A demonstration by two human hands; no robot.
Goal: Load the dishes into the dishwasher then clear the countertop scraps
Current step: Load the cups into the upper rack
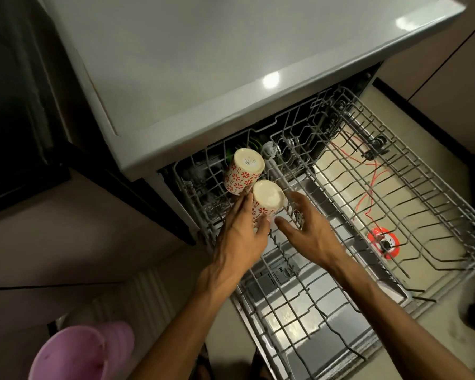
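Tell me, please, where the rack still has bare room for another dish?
The rack is bare right of the right hand, out to its far edge, and toward you. It is crowded at the back left, where two cups sit together and the left hand grips the nearer.

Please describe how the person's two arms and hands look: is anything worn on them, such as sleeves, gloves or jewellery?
Both arms are bare along all that shows, with no sleeve in view. The left hand and the right hand wear no gloves. I see no watch, bracelet or ring on either. Tendons and veins stand out on the backs of the hands and forearms.
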